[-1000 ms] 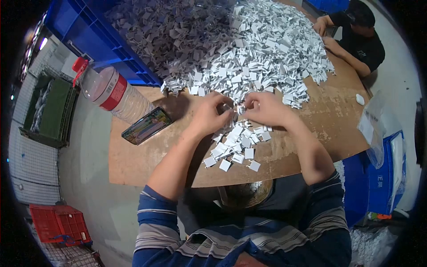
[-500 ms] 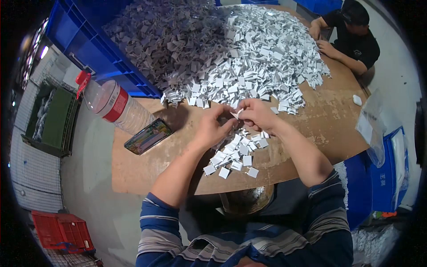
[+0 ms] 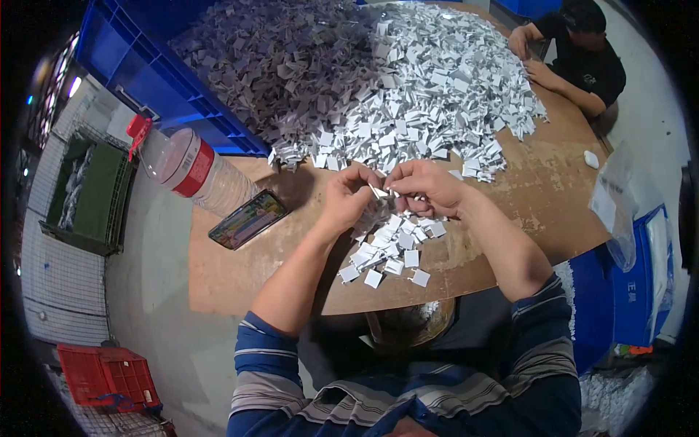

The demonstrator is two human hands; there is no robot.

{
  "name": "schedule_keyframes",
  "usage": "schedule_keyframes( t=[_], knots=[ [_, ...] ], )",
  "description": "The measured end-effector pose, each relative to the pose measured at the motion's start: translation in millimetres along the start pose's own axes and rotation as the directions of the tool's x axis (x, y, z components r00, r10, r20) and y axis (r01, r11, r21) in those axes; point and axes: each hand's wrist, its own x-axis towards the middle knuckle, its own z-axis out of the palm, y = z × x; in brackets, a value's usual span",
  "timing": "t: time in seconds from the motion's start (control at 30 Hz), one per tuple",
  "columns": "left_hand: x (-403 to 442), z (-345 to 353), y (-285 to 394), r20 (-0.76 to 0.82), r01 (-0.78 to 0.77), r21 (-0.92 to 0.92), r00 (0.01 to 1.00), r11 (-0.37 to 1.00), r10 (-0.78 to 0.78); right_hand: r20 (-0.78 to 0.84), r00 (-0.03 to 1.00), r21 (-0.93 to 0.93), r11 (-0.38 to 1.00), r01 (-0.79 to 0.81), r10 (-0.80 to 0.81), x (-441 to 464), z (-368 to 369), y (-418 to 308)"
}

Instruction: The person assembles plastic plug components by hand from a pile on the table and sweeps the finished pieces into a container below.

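Both hands meet over the table between a big heap and a small group of white plastic pieces. My left hand [image 3: 349, 195] pinches a small flat white plastic piece [image 3: 378, 192] between thumb and fingertips. Beside it, my right hand [image 3: 426, 188] has its fingers curled together at the tips, close to that piece; a bit of white shows at them, too small to name. Below the hands lies the small group of square white pieces [image 3: 393, 247], some with thin stems. Beyond them rises the large heap of similar pieces [image 3: 429, 87].
A blue crate [image 3: 167, 80] lies tipped at the heap's left. A large water bottle [image 3: 189, 171] and a phone [image 3: 247, 218] lie left of my arm. A co-worker [image 3: 582, 65] sits at the far right. Below the table edge stands a bucket [image 3: 411, 328].
My hands have drawn slightly apart at the fingertips, and the white piece now sits in my left fingers. The whole view has shifted a little.
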Motion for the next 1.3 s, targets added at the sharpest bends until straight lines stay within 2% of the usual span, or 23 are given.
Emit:
schedule_keyframes(
  t=[0.2,0.33,0.37,0.4,0.43,0.47,0.5,0.53,0.6,0.67,0.7,0.8,0.83,0.87,1.0,1.03,1.1,1.17,1.2,1.27,1.3],
  knots=[
    [5.3,-12.5,-0.7,0.100,-0.107,-0.070,0.988,0.992,0.114,-0.093,0.990,0.145,0.982,0.123,-0.110,-1.8,4.2,0.2],
    [3.6,-11.5,8.5,0.116,-0.105,0.206,0.990,0.973,0.083,-0.094,0.978,0.359,0.910,0.206,-0.184,4.4,-21.0,5.2],
    [3.0,-9.8,11.0,0.111,-0.106,0.204,0.990,0.973,0.084,-0.092,0.979,0.356,0.913,0.202,-0.181,4.8,-18.6,4.8],
    [2.2,-6.6,13.6,0.039,-0.074,0.287,0.997,0.955,0.065,-0.189,0.958,-0.046,0.977,0.209,-0.214,4.2,-13.1,5.0],
    [1.3,-2.6,15.9,-0.033,-0.036,0.366,0.998,0.930,0.051,-0.260,0.923,-0.439,0.886,0.147,-0.282,3.2,-6.3,5.5],
    [0.8,1.1,17.4,-0.105,0.008,0.439,0.994,0.898,0.043,-0.294,0.880,-0.753,0.657,0.027,-0.373,2.6,0.0,6.2],
    [0.6,3.6,17.6,-0.177,0.056,0.507,0.983,0.860,0.040,-0.282,0.836,-0.935,0.329,-0.131,-0.470,2.9,4.1,6.9],
    [0.6,4.9,15.9,-0.178,0.056,0.506,0.983,0.861,0.040,-0.281,0.837,-0.936,0.328,-0.131,-0.469,4.7,6.0,8.9],
    [0.3,6.7,9.2,-0.027,-0.128,0.663,0.980,0.738,0.195,-0.206,0.798,-0.970,0.224,-0.092,-0.566,10.3,7.1,15.9],
    [1.0,8.0,5.4,0.150,-0.312,0.765,0.937,0.563,0.315,-0.121,0.748,-0.992,0.113,-0.062,-0.652,13.0,6.4,19.4],
    [1.2,7.8,7.0,0.151,-0.313,0.764,0.937,0.563,0.316,-0.122,0.748,-0.992,0.113,-0.063,-0.653,12.6,6.0,18.8],
    [-0.1,3.9,16.9,0.146,-0.090,0.619,0.989,0.781,-0.002,-0.099,0.795,-0.994,0.104,-0.046,-0.598,12.3,2.6,16.8],
    [-0.4,3.7,18.0,0.159,0.001,0.564,0.981,0.826,-0.110,-0.092,0.810,-0.994,0.103,-0.040,-0.579,12.2,1.2,16.6],
    [-0.2,3.9,15.7,0.161,0.002,0.564,0.981,0.826,-0.112,-0.095,0.810,-0.994,0.106,-0.041,-0.579,12.2,-0.7,16.5],
    [0.9,4.2,-2.8,0.023,0.023,0.414,0.999,0.910,-0.036,-0.088,0.877,-0.933,0.348,0.094,-0.472,12.7,-10.4,16.3],
    [0.7,5.5,-1.3,0.026,0.024,0.415,0.999,0.910,-0.039,-0.091,0.876,-0.932,0.351,0.093,-0.473,12.9,-10.8,15.5],
    [-0.3,8.9,4.5,0.032,-0.032,0.477,0.999,0.878,0.019,-0.197,0.898,-0.731,0.669,0.133,-0.394,12.9,-8.1,10.9],
    [-1.6,11.8,8.5,0.041,-0.085,0.536,0.996,0.840,0.075,-0.265,0.922,-0.426,0.892,0.150,-0.282,11.6,-6.2,6.0],
    [-1.6,12.1,8.4,0.043,-0.085,0.535,0.996,0.840,0.073,-0.268,0.921,-0.424,0.893,0.150,-0.282,9.9,-8.3,3.1],
    [-1.5,10.9,8.7,0.030,-0.047,0.574,0.999,0.818,0.036,-0.218,0.967,0.021,0.990,0.136,-0.128,4.3,-17.5,-4.0],
    [-1.3,9.9,9.0,0.022,-0.028,0.592,1.000,0.805,0.018,-0.167,0.984,0.246,0.964,0.103,-0.063,1.4,-21.2,-7.3]
  ],
)
